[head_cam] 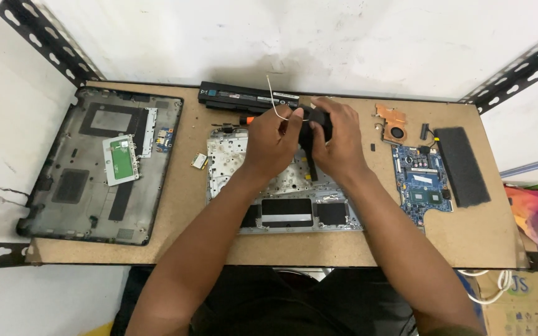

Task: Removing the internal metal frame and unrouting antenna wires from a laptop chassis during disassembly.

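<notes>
A dark laptop bottom cover (98, 165) lies at the left end of the bench (468, 239), a small chip card (198, 161) just beside it. Over the silver keyboard frame (294, 211) in the middle, the left hand (273, 142) has its fingers curled, pinching a thin white wire (271, 99) that loops upward. The right hand (337, 140) is closed around a small black part (316, 118) (its shape is mostly hidden by the fingers), a black strip hanging from it. Behind the hands sits a long black battery (247, 98), partly covered. To the right lie a copper fan unit (393, 124), a blue circuit board (421, 183) and a dark foam strip (462, 165).
</notes>
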